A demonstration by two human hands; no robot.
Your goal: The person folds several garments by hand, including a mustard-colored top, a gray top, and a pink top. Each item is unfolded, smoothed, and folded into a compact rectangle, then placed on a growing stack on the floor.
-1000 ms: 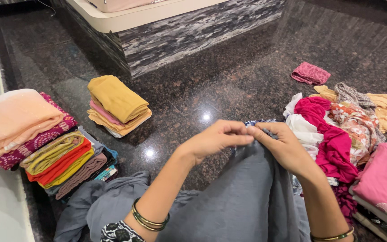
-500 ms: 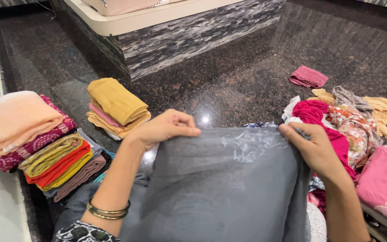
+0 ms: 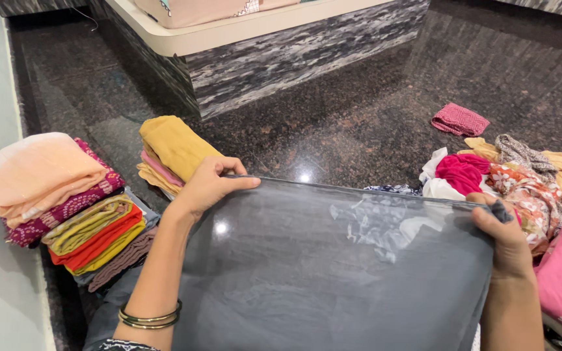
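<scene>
While the sheer grey rectangular cloth (image 3: 333, 273) is held stretched out flat above the dark polished stone floor (image 3: 359, 110), its upper edge is pinched at one corner by the left hand (image 3: 209, 185) and at the other by the right hand (image 3: 505, 237), each grip closed on the fabric. Folded clothes in a mustard-topped pile (image 3: 173, 153) are seen just beyond the left hand, and a loose heap of crumpled colourful garments (image 3: 508, 179) lies beside the right.

You get bright, even indoor light from above; small white glare spots sit on the polished dark floor (image 3: 333, 130). Shadows are soft, focus is sharp, and the sheer grey cloth (image 3: 333, 260) lets light through.
</scene>
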